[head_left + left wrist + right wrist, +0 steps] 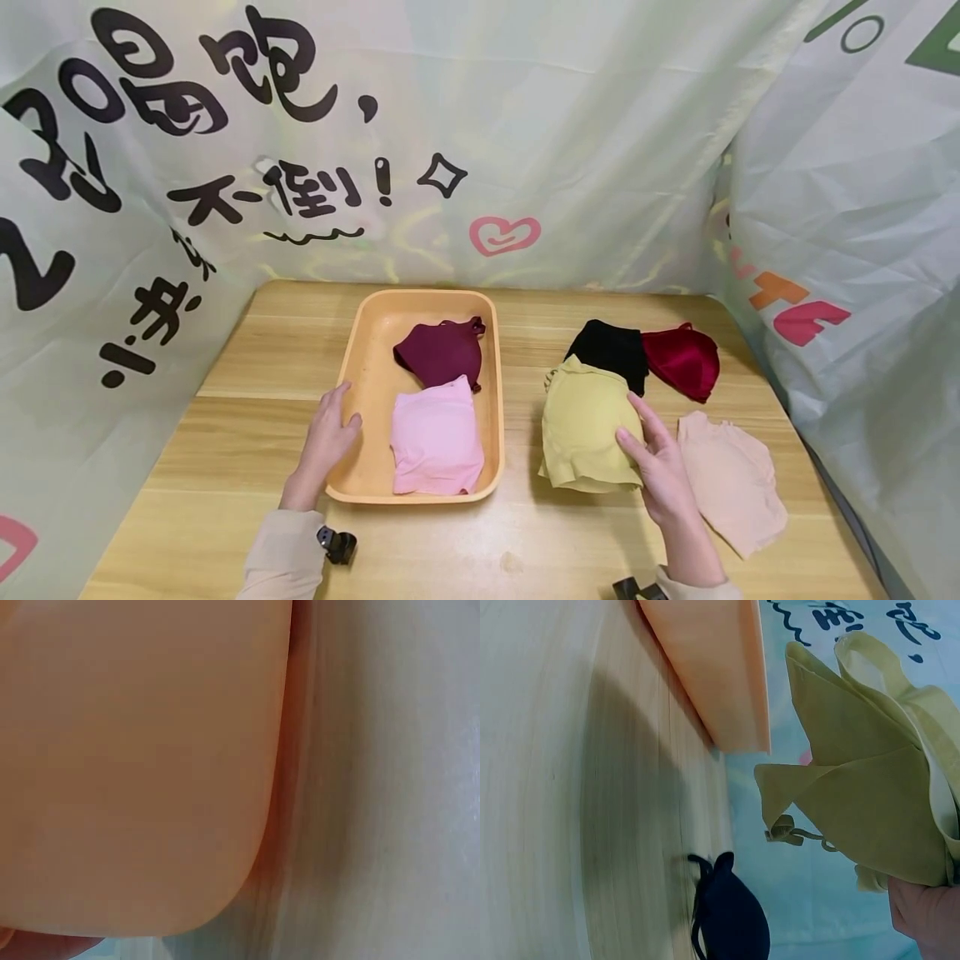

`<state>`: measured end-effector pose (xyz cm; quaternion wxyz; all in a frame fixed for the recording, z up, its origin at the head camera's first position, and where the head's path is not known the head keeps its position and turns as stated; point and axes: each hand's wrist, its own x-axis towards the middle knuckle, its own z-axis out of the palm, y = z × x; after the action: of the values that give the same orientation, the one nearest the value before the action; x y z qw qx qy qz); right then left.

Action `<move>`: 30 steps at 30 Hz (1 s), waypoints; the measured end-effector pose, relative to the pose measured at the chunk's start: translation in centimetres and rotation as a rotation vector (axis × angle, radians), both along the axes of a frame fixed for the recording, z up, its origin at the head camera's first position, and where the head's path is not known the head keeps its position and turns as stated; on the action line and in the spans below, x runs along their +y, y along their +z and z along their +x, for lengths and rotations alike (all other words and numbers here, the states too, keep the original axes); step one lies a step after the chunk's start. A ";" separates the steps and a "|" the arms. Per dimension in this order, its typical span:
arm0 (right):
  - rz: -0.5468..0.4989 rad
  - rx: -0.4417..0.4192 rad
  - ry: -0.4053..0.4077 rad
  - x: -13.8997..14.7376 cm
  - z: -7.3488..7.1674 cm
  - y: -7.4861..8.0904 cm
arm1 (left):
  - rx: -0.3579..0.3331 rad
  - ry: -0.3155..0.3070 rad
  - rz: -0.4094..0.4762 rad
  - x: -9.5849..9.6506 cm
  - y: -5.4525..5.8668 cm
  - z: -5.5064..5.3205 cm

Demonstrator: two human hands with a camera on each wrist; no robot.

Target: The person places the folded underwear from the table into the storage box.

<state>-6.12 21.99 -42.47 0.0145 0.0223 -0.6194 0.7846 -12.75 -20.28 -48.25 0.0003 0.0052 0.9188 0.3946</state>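
My right hand (666,473) pinches a folded yellow bra (588,425) between thumb and fingers at its right side. In the right wrist view the bra (870,802) hangs above the table, with loose band ends and a small tab showing. My left hand (326,437) lies at the left rim of an orange tray (363,400), thumb over the inside, fingers loosely extended along the edge. The left wrist view is mostly filled by the tray's outer wall (142,772). In the tray lie a maroon bra (442,354) and, nearer, a folded pink bra (437,437).
Behind the yellow bra, a black bra (611,350) lies beside a dark red one (684,360). A pale peach garment (733,479) lies right of my right hand on the wooden table (247,433). Printed cloth (600,150) encloses the back and sides.
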 end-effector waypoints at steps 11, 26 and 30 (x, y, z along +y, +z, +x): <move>0.018 -0.047 0.021 -2.2 -0.4 0.5 | 0.008 -0.001 -0.005 0.1 0.0 0.1; -0.073 0.014 0.109 -5.5 -1.2 1.9 | 0.013 -0.012 -0.007 0.1 0.1 0.1; -0.095 0.027 0.139 -6.8 -1.4 2.2 | 0.005 -0.008 -0.009 0.1 0.1 0.1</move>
<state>-7.54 15.16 -40.24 -0.0307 0.0752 -0.5781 0.8119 -12.68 -20.19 -48.11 -0.0006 0.0100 0.9207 0.3902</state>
